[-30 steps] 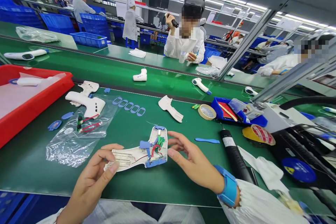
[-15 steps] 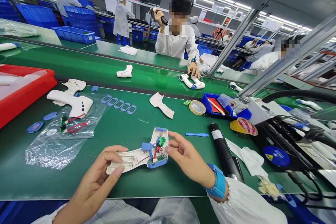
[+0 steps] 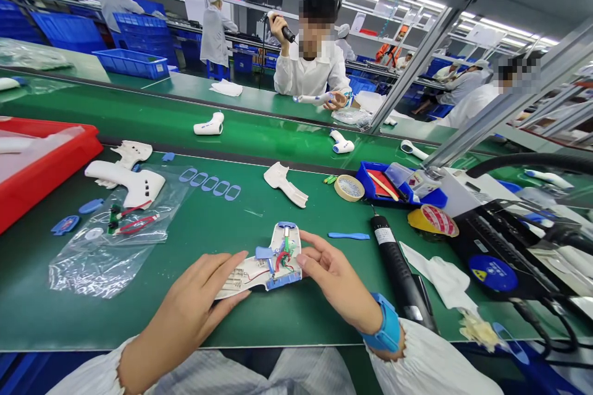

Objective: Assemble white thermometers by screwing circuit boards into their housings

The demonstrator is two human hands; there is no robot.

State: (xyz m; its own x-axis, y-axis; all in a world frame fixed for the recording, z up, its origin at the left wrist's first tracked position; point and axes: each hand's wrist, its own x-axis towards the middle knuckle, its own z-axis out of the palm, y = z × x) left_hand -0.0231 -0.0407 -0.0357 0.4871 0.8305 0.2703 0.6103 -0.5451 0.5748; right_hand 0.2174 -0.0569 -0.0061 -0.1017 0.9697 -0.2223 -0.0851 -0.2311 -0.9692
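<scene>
Between my hands lies an opened white handheld thermometer half (image 3: 259,268), with green and red wires, a blue trigger and blue end pieces showing inside. My left hand (image 3: 199,287) is wrapped round its handle end, thumb below and fingers above, hiding part of the battery slots. At the head end, my right hand (image 3: 327,268) grips the edge between thumb and fingers; a blue wrist strap (image 3: 386,324) is on that wrist. Beyond it rests an empty white shell half (image 3: 285,184). A blue plastic stick (image 3: 348,236) and a black electric screwdriver (image 3: 401,271) lie to the right.
On the left are white shells (image 3: 127,179), a clear bag (image 3: 102,265) with a wired circuit board, and a red tray (image 3: 46,166). Several blue frames (image 3: 208,183) lie in a row. A blue parts tray (image 3: 398,188) and tape roll (image 3: 349,187) stand right. A co-worker (image 3: 312,68) sits opposite.
My left hand has shifted up the handle and covers more of it. The thermometer half has moved slightly right. Across the belt, the co-worker has lifted one thermometer; others on the belt slid left.
</scene>
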